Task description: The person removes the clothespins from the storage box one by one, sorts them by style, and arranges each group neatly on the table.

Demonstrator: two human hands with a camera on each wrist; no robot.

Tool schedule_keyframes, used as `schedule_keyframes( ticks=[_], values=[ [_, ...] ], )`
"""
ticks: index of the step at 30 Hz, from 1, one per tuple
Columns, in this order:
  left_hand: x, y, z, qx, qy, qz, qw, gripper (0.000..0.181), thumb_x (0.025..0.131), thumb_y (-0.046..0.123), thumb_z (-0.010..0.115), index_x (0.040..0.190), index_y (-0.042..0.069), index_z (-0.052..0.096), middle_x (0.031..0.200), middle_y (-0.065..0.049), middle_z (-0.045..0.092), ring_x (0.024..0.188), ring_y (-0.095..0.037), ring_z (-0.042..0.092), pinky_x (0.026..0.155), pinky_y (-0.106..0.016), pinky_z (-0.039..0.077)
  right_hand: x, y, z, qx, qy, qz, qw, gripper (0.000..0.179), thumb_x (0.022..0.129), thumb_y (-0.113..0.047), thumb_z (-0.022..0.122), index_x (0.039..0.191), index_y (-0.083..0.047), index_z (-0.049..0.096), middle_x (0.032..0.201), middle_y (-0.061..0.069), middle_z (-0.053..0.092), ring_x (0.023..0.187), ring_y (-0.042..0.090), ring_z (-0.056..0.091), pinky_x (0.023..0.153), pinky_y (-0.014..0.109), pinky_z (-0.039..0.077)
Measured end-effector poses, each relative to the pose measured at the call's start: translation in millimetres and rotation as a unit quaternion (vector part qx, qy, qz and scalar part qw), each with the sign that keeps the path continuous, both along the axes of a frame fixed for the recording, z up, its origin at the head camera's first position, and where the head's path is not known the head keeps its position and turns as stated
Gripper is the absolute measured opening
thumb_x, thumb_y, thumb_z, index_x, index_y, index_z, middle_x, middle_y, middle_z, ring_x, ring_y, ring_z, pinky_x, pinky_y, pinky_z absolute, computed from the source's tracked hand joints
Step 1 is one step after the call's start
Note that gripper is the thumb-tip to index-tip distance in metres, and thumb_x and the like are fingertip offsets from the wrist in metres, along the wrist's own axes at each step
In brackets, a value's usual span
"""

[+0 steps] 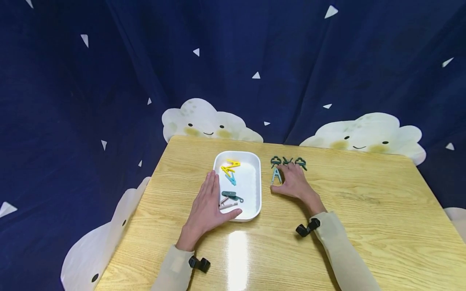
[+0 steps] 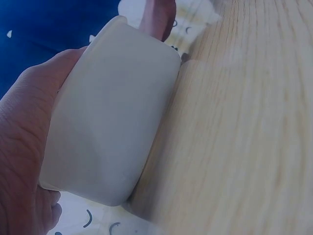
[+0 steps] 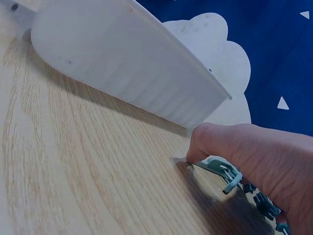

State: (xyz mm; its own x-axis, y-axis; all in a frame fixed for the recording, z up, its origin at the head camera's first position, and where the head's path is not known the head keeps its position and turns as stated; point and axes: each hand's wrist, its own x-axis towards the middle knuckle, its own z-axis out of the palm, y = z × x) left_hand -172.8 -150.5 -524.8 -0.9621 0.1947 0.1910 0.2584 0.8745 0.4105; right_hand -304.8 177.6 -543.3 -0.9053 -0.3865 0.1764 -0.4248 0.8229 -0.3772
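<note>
My left hand (image 1: 207,204) rests along the left side of a white tray (image 1: 257,186), fingers straight by the rim, thumb stretched over its front edge. Inside lie yellow clothespins (image 1: 233,163), a light blue clothespin (image 1: 231,179), a dark green clip (image 1: 229,194) and pale pinkish clips (image 1: 228,206). To the tray's right, my right hand (image 1: 294,182) holds a light teal clothespin (image 1: 276,176) low over the table between thumb and fingers. In the right wrist view the thumb tip is at one end of this teal clothespin (image 3: 220,167); the other fingers are mostly hidden.
Three dark green clips (image 1: 276,161) stand in a row just beyond my right hand, partly covered by its fingers. The wooden table (image 1: 364,218) runs back to a dark blue curtain (image 1: 233,81) printed with clouds and triangles.
</note>
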Motion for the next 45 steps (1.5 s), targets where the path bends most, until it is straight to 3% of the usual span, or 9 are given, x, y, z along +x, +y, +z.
schedule_keyframes(
  ticks=[19,26,30,40,45],
  values=[
    [1.1,-0.2,-0.6,0.004,-0.007,-0.001,1.0,0.137,0.078,0.093,0.053,0.166,-0.001,0.007,0.176,-0.01,-0.006,0.162,-0.022,-0.004,0.131,-0.04,0.011,3.5,1,2.4,-0.025,-0.015,-0.002,0.9996,0.086,0.07,-0.05,0.085,0.136,-0.001,0.06,0.111,0.018,0.06,0.097,0.036,0.045,0.09,0.05,0.039],
    [0.8,-0.5,-0.8,0.003,-0.004,0.001,1.0,0.137,0.078,0.094,0.052,0.166,-0.001,0.007,0.175,-0.01,-0.006,0.162,-0.023,-0.003,0.131,-0.04,0.012,4.7,-4,13.7,-0.037,-0.013,0.009,0.9992,0.093,0.075,-0.052,0.085,0.147,-0.003,0.052,0.134,0.023,0.059,0.116,0.04,0.047,0.102,0.06,0.037],
    [0.5,-0.4,-0.4,0.004,-0.005,0.002,1.0,0.137,0.078,0.094,0.052,0.166,0.0,0.007,0.176,-0.01,-0.006,0.162,-0.022,-0.004,0.131,-0.04,0.011,9.3,-13,23.3,-0.053,-0.003,0.018,0.9984,0.086,0.079,-0.05,0.082,0.146,-0.004,0.054,0.135,0.022,0.06,0.127,0.043,0.048,0.109,0.066,0.035],
    [-0.2,-0.1,-1.2,0.007,0.0,0.0,1.0,0.136,0.078,0.094,0.051,0.166,-0.001,0.008,0.176,-0.013,-0.002,0.162,-0.022,-0.004,0.131,-0.04,0.012,20.9,-46,37.2,-0.077,0.064,0.058,0.9933,0.056,0.086,-0.044,0.075,0.126,-0.005,0.068,0.125,0.014,0.07,0.108,0.033,0.055,0.098,0.052,0.042],
    [0.2,0.7,-1.0,0.003,0.005,-0.001,1.0,0.136,0.078,0.094,0.051,0.166,-0.002,0.009,0.176,-0.015,0.0,0.162,-0.023,-0.002,0.131,-0.041,0.014,30.0,-67,41.8,-0.073,0.084,0.087,0.99,0.047,0.088,-0.04,0.074,0.119,-0.005,0.071,0.109,0.012,0.074,0.093,0.027,0.052,0.086,0.043,0.042]
  ],
)
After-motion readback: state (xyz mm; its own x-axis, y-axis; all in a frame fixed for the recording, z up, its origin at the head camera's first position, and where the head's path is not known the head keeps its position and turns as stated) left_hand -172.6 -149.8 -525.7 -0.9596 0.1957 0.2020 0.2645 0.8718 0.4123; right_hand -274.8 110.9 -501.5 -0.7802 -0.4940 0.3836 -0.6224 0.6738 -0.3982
